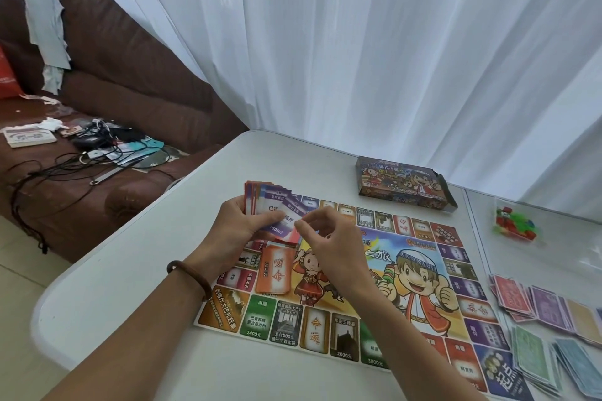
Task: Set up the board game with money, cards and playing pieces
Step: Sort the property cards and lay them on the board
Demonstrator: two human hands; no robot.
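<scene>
While the money piles (553,309) lie on the worktop (146,270) at four o'clock of the board (286,322) and the playing pieces (514,225) sit at two o'clock, we judge the card step to be in hand: our left grip (234,225) clasps a fan of deed cards (273,202) over the board's ten o'clock corner, above an orange card stack (273,270) lying on the board. Our right grip (329,244) has curled fingers, tips meeting at the fan's edge — whether they pinch a card we cannot tell. Next, probably, one card must be peeled off cleanly and laid down — without spilling the fan.
</scene>
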